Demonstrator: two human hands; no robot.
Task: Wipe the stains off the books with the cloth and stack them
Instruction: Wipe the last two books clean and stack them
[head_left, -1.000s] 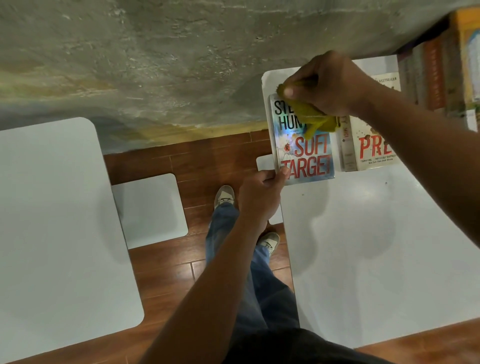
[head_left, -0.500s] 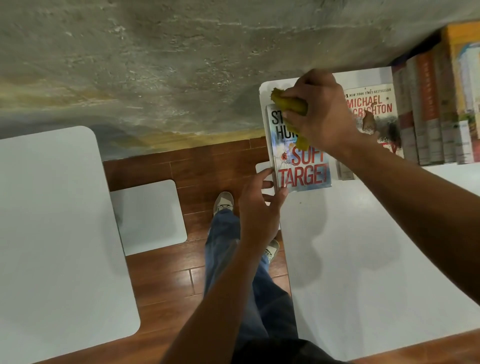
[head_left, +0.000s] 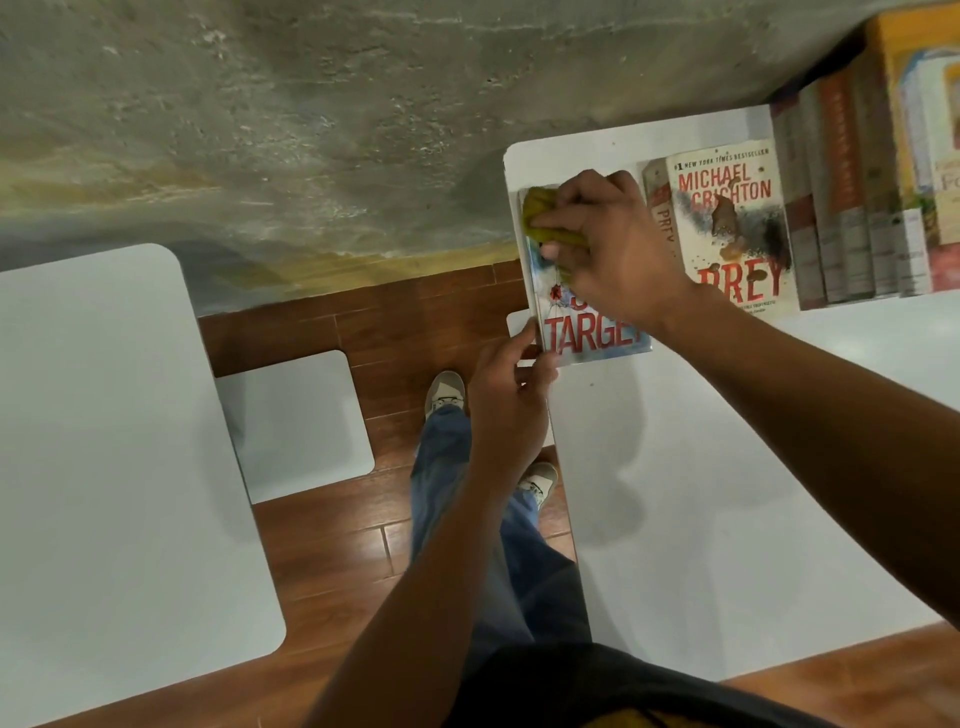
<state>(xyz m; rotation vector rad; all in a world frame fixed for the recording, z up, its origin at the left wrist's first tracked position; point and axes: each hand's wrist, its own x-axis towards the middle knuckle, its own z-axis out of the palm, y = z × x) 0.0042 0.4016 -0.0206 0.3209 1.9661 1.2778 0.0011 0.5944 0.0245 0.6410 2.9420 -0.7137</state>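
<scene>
Pressing a bunched yellow-green cloth w/ curled fingers, the right hand rubs the top of a glossy blue paperback w/ red "TARGET" lettering, flat at the white desk's far-left corner. Left hand pinches its near-left corner. Stained white "PREY" paperback lies just beside, right.

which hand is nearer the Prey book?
Right. The right hand holds the cloth on the Target book, just left of the Prey book. The left hand is farther, at Target's near-left corner.
</scene>
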